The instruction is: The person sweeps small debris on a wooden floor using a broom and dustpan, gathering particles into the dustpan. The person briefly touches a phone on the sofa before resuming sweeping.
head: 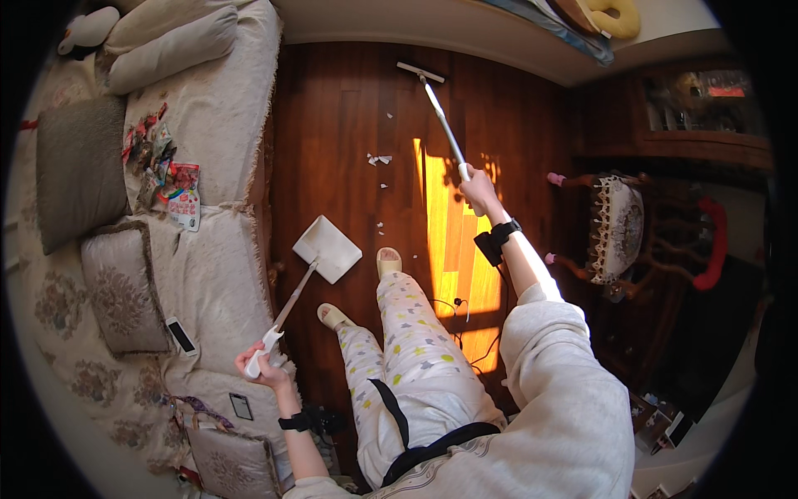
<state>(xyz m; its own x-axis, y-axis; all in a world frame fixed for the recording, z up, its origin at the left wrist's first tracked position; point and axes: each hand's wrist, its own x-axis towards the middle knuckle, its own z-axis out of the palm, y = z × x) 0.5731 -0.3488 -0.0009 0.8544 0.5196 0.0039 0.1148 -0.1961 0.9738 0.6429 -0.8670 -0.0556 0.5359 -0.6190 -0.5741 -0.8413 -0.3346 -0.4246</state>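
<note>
My left hand [265, 368] grips the white handle of a long-handled dustpan [327, 249], whose pan rests on the wooden floor by my feet. In my right hand [481, 190] is the pole of a broom [444, 121]. The narrow white broom head [421, 72] lies at the far end of the floor, near the wall. Between the broom head and my slippers are scattered white paper scraps [379, 159], with a smaller scrap [384, 186] closer to me. No scraps can be made out in the pan.
A covered sofa [230, 156] runs along the left, holding cushions [81, 168], snack wrappers [153, 153] and a phone [181, 337]. To the right stands a wooden chair [617, 231] with a lace-edged seat cover. Dark cables [461, 337] cross the sunlit floor beside my leg.
</note>
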